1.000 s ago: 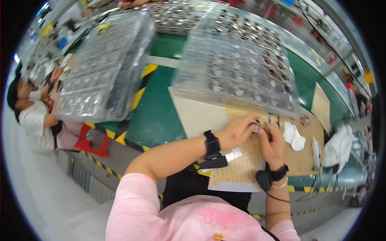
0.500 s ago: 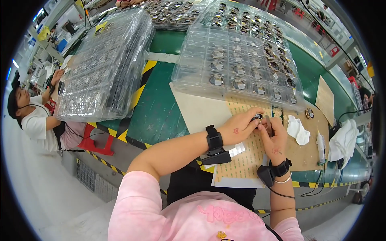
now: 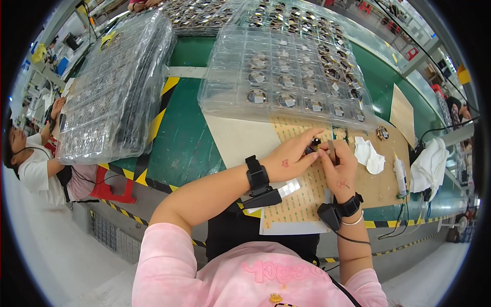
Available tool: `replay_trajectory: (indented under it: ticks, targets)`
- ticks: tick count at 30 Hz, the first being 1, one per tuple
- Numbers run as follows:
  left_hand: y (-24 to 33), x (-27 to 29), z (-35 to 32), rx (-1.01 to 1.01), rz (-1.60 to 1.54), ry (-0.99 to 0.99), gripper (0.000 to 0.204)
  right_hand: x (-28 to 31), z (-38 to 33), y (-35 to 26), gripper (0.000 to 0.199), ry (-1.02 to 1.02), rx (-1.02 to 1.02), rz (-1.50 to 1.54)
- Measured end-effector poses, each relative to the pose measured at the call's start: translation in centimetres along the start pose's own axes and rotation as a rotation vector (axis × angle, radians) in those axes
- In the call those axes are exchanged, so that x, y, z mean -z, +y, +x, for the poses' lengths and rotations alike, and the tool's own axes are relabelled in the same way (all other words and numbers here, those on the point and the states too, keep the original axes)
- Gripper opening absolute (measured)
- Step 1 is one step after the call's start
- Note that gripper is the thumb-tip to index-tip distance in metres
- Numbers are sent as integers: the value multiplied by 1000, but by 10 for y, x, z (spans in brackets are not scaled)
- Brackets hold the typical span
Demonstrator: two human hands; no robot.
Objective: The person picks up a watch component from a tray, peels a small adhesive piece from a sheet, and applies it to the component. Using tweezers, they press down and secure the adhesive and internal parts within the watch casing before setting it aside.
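Note:
My left hand (image 3: 292, 157) reaches in over the sheets and holds a small dark round part (image 3: 311, 146) between thumb and fingers. Close against it, my right hand (image 3: 341, 170) is closed around a slim, flat greyish tool (image 3: 332, 149), perhaps tweezers. Its fingertips meet the left thumb at the part; the tool's tip is hidden. Beneath both hands lies a tan adhesive-backed sheet (image 3: 286, 215) with green print. A pale blank sheet (image 3: 230, 138) is to its left. Just beyond, a clear plastic tray (image 3: 225, 105) holds several round parts in its compartments.
At left stands a tall stack of clear trays (image 3: 112, 92). On the right are a brown board (image 3: 378, 189), crumpled white tissue (image 3: 369, 155), a single round part (image 3: 382, 133), a white tube (image 3: 400, 174) and a white cloth (image 3: 428, 171). A co-worker (image 3: 33, 158) sits at far left.
The whole view has shifted, so the table and trays appear further left and slightly higher. Both hands stay together at the small round part, which seems turned a little.

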State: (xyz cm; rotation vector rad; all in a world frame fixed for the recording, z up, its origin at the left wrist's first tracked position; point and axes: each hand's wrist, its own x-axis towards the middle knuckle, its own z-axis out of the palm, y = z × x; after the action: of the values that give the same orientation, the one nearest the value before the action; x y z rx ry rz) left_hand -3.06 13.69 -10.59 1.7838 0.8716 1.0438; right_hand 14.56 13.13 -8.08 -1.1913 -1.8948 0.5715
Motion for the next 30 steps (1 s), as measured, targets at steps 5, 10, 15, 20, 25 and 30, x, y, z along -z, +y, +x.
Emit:
replay_trajectory:
  ticks: [5,10,15,20,25,30]
  targets:
    - [-2,-11,15,38,-16,-41,51,11,2,18,13,27,-60,43]
    - [-18,-26,31,180,-238,-20,50,21,12,45,11,5,-22,75]
    - [-19,-36,48,232,-302,-104,49,39,14,61,11,-14,-26,66]
    - [-23,-41,53,221,-339,-109,48,43,14,67,12,-57,-164,142]
    - [-28,-42,54,221,-330,-121,48,39,14,74,12,-25,-81,104]
    - [-29,-44,55,232,-334,-132,48,36,15,68,11,49,3,55]
